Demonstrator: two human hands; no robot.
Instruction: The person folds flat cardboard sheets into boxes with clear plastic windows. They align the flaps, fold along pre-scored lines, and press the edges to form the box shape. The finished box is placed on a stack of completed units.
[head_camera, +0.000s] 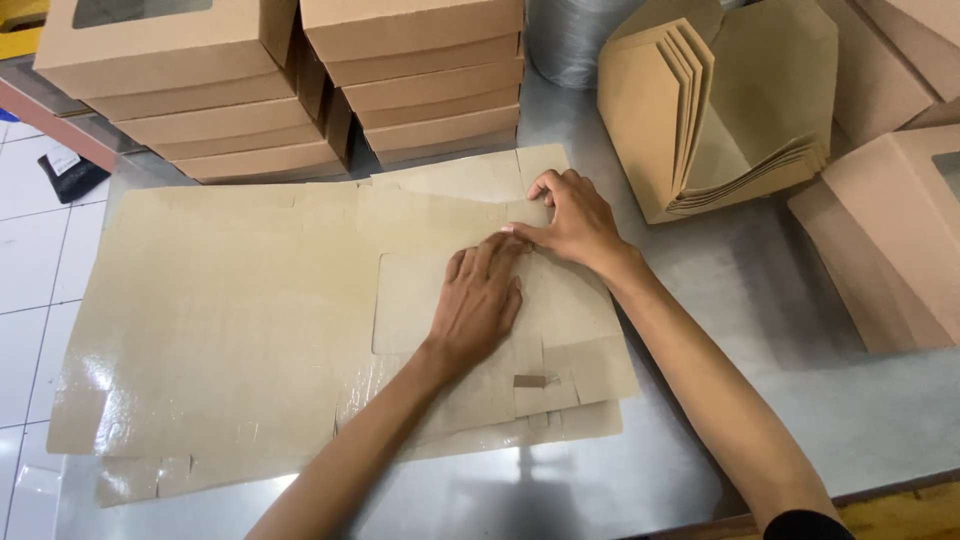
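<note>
We press our left hand (478, 300), flat and open, on the flat brown die-cut cardboard box blank (250, 320) lying on the steel bench (780, 400), while our right hand (570, 220) pinches its flap just beyond; crease firmly, keeping edges aligned.

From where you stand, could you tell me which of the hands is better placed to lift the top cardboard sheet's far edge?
Probably the right hand: its fingertips curl at the flat cardboard sheet's far edge. The left hand lies flat on the sheet's middle, pinning it.
</note>
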